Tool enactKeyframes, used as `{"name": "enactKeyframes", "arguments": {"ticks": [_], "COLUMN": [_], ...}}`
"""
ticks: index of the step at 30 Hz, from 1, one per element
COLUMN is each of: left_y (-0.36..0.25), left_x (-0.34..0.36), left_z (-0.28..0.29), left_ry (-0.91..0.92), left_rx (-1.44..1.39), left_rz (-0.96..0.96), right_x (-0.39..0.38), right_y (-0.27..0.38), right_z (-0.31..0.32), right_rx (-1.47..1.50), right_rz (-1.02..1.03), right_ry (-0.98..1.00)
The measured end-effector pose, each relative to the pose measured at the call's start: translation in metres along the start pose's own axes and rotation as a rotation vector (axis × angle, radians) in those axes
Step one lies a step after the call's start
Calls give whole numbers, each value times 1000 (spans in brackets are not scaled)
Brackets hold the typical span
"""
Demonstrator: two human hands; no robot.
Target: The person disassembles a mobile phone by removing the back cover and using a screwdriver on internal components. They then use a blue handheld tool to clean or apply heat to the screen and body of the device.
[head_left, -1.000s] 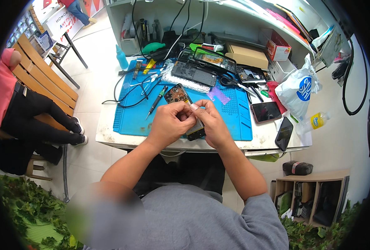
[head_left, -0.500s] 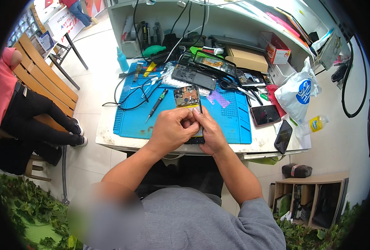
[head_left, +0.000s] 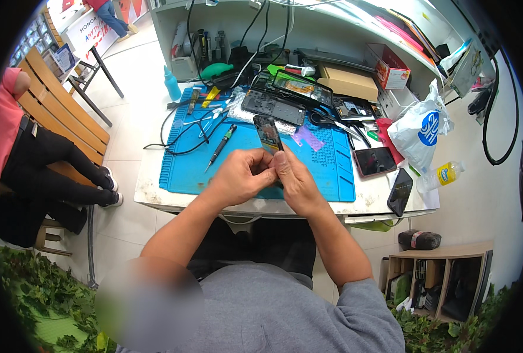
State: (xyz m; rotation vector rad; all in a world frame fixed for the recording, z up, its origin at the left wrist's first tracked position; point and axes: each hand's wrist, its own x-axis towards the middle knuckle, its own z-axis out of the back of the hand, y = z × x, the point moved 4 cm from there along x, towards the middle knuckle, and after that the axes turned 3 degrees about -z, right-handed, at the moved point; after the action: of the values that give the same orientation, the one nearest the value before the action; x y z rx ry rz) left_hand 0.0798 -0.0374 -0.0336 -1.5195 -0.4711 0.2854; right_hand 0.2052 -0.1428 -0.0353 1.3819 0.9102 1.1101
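Observation:
An opened smartphone (head_left: 268, 133) with its bare inner parts showing is tilted on its side above the blue work mat (head_left: 182, 176). My right hand (head_left: 298, 183) is wrapped round the phone's lower part, thumb along the edge. Close against it, my left hand (head_left: 243, 179) is closed, thumb and fingers curled together at the phone's edge; what they pinch is hidden. To the left of the phone lies a screwdriver (head_left: 221, 147) with a black and green handle. A purple piece of film (head_left: 308, 139) rests on the mat to the right.
Phone parts (head_left: 273, 107), scissors (head_left: 323, 119) and cables crowd the mat's far side. At right are two phones (head_left: 374, 162), a white plastic bag (head_left: 417, 132) and a bottle (head_left: 441, 177). A blue squeeze bottle (head_left: 172, 85) stands far left. Another person (head_left: 43, 159) sits left of the table.
The phone has turned from lying nearly flat, inner side up, to being tilted on its side. My left hand has shifted slightly, its fingers now beside the phone's edge instead of over it.

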Motion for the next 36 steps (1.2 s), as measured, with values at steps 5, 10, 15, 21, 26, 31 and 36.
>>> {"name": "enactKeyframes", "arguments": {"ticks": [5,10,15,21,26,31,36], "left_y": [3,24,16,14,5,-2,16], "left_x": [3,4,5,6,6,10,21], "left_z": [3,-7,-15,0,0,-13,-25], "left_ry": [-6,-61,-185,75,116,-27,-263], "left_rx": [-197,-590,-647,-131,6,81,88], "left_rz": [-39,-14,145,109,16,-82,-210], "right_x": [5,7,6,4,10,25,43], "right_y": [32,38,32,33,28,9,1], "right_z": [4,2,2,1,5,20,34], "right_rx": [-449,-611,-855,-928,-618,-111,-96], "right_rz": [147,103,183,124,67,-203,-222], "right_ry": [-47,-107,-190,-155,-66,130,184]}}
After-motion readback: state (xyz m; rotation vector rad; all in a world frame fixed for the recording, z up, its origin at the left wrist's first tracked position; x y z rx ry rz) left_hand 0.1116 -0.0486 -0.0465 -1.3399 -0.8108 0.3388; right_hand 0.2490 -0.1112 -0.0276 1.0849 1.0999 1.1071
